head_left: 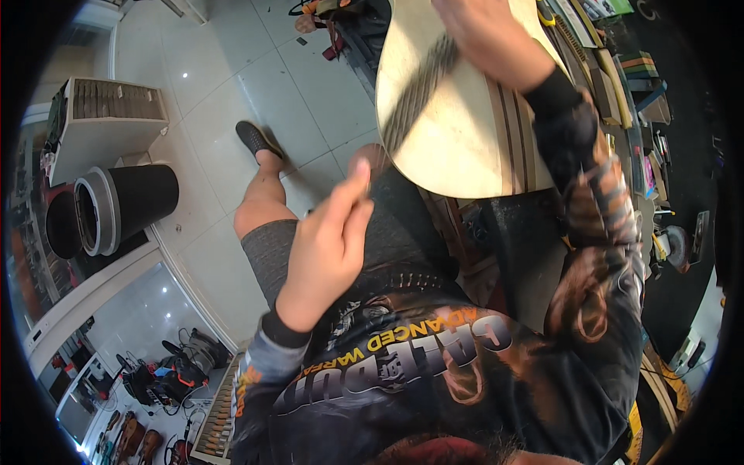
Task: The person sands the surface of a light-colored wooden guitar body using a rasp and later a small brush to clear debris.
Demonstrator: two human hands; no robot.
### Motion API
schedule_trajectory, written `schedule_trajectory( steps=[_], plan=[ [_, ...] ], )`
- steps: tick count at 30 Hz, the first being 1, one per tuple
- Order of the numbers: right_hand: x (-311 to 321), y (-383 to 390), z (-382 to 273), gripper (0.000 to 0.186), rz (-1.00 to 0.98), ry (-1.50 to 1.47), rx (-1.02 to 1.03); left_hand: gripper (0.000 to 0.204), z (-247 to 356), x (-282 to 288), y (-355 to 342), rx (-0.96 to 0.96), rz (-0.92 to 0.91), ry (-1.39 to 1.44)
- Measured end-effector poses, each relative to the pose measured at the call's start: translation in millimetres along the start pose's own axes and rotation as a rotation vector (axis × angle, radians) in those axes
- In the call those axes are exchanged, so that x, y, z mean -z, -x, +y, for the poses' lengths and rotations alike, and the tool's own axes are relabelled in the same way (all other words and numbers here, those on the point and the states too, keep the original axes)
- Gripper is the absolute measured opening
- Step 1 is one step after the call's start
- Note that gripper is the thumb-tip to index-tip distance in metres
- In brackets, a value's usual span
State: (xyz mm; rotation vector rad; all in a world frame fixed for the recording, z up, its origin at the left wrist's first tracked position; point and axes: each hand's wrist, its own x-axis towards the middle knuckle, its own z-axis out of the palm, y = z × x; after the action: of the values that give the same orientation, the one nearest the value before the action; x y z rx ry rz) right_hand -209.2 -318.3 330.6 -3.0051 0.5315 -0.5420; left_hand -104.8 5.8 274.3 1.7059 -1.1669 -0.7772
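Note:
A pale wooden guitar-shaped body (430, 159) with dark lengthwise stripes lies at the upper middle. Across it runs a long, dark, motion-blurred tool (420, 91) with a slatted surface, like a rasp. My right hand (492, 39) is closed on the tool's upper end, over the wood. My left hand (325, 248), left of the body's lower edge, is closed at the tool's lower end, where its fingertips are slightly blurred.
A workbench (670, 167) crowded with tools and wood strips runs down the right. On the tiled floor (201, 147) are my leg and shoe. At left stand a black bin (143, 198), a pale cabinet (108, 143) and a framed glass panel (159, 291).

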Motion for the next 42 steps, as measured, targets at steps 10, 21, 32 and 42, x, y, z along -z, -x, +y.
schedule_trajectory(
  steps=[10, 21, 32, 42],
  plan=[
    [-2.8, 21.3, -25.6, 0.037, -0.169, -0.001, -0.002, 0.051, 0.7, 1.1, 53.7, -0.018, -0.017, -0.083],
    [0.6, 32.8, -39.9, 0.038, -0.18, -0.076, 0.059, 0.053, 4.5, -0.3, 70.2, 0.014, -0.021, -0.06],
    [1.9, 36.1, -45.5, 0.04, -0.172, -0.071, 0.059, 0.052, 3.6, 2.8, 70.9, 0.061, -0.076, -0.096],
    [3.7, 7.6, -15.4, 0.038, -0.089, -0.039, 0.06, 0.049, -2.4, -4.5, 26.4, -0.012, 0.008, 0.015]
  ],
)
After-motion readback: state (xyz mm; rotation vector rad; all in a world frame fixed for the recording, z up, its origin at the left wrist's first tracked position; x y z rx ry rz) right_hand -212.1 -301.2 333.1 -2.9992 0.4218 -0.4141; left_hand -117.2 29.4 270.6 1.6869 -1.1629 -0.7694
